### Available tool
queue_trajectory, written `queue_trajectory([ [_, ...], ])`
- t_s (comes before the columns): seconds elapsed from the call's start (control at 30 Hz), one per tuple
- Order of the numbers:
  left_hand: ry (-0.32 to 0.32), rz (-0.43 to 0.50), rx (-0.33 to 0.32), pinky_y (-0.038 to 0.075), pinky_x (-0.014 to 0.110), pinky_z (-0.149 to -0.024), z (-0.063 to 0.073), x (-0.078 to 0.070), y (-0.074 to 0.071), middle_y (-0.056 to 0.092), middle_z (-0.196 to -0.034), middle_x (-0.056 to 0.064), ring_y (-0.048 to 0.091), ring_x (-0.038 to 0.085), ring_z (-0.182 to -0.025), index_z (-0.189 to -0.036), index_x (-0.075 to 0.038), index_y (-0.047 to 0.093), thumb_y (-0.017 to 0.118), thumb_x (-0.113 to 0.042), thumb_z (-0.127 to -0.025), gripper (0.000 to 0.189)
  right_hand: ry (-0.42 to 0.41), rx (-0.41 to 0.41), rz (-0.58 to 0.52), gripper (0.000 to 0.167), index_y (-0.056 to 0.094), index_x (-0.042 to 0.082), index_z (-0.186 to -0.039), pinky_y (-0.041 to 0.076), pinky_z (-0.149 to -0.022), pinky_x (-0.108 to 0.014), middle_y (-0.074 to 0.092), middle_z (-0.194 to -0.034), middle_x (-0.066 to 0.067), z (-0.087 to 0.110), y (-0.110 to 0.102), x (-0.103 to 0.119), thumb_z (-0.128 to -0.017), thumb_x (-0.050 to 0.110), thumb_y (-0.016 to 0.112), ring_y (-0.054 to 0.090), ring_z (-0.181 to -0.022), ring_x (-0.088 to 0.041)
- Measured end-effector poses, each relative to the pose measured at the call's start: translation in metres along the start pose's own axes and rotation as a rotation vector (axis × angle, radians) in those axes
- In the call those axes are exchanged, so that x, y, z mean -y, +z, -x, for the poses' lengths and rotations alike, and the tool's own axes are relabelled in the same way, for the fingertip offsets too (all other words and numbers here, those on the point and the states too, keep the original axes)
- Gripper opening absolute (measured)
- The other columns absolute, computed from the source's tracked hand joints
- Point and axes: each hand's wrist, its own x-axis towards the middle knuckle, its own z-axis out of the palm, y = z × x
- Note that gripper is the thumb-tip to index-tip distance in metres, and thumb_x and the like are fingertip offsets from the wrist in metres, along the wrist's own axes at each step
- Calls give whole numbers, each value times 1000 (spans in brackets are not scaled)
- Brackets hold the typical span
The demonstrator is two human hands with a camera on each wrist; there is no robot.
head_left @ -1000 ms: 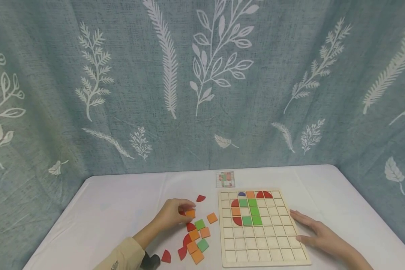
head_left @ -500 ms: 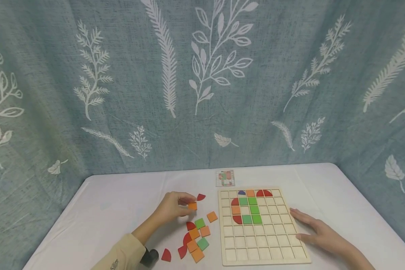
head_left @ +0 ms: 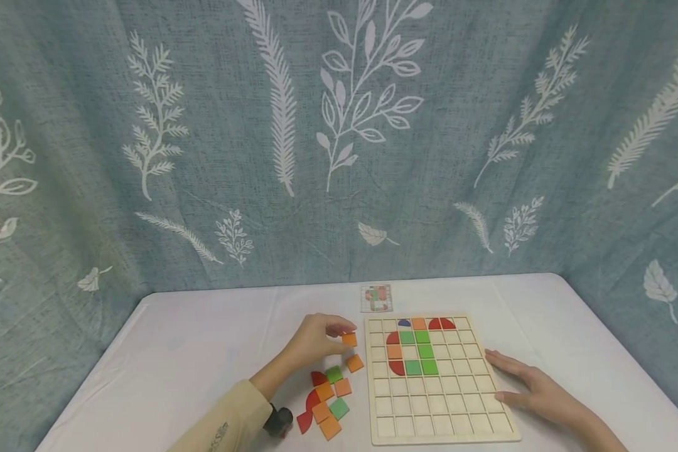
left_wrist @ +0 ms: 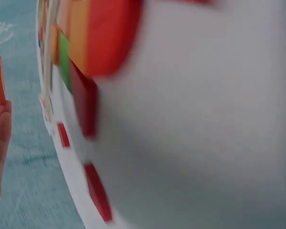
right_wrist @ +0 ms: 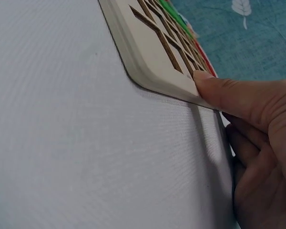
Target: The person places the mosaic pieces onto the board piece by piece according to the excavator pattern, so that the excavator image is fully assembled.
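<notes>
My left hand (head_left: 313, 339) pinches an orange square tile (head_left: 349, 339) between thumb and fingers, just left of the wooden grid board (head_left: 381, 407). In the left wrist view the same tile (left_wrist: 0, 85) shows edge-on at the fingertips, raised off the table. My right hand (head_left: 537, 394) rests along the board's right edge with fingers extended; in the right wrist view its thumb (right_wrist: 229, 93) touches the rim. Set in the board's upper cells are red curved pieces (head_left: 393, 338), green squares (head_left: 426, 351), orange squares (head_left: 395, 351) and a purple piece (head_left: 404, 323).
Loose orange, green (head_left: 339, 408) and red (head_left: 305, 422) pieces lie left of the board. One orange tile (head_left: 355, 363) lies just below the left hand. A small pattern card (head_left: 376, 298) lies behind the board. A patterned curtain (head_left: 339, 238) hangs beyond the white table (head_left: 215, 339).
My left hand has lifted the orange tile from the loose pieces and carried it right and away from me, toward the board's left edge. The right hand has stayed in place.
</notes>
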Motion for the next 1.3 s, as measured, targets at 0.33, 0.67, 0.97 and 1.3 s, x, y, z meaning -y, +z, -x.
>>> queue_trajectory([
  [0.33,125,15,46,50,32,-80,-29,-32,18,69,-102,0,63,18,-93,-106,-12,70,76,-16,-75,32,-43,0,-4,62,43,-5,-133,12,-90,5,41,-140,-18,3,1,-5,-81,18,67,17,-120,26],
  [0.67,148,60,85,50,27,-80,-52,-52,40,69,-101,-2,62,15,-95,-105,-14,70,76,-16,-75,31,-20,-12,0,62,43,-2,-134,11,-90,5,40,-137,-26,4,-1,-8,-81,19,68,16,-120,26],
  [0.97,179,-3,145,49,21,-75,-78,-65,67,70,-99,-1,63,11,-89,-103,-12,70,74,-16,-77,27,1,-6,-30,63,43,-2,-135,11,-90,4,38,-136,-30,3,-1,-5,-81,21,68,17,-119,26],
  [1.3,184,-87,168,45,15,-69,-98,-76,100,70,-88,-2,59,6,-76,-92,-10,72,79,-11,-70,23,31,-3,20,63,45,3,-135,15,-92,0,41,-138,-24,0,-2,-3,-81,26,68,18,-119,23],
])
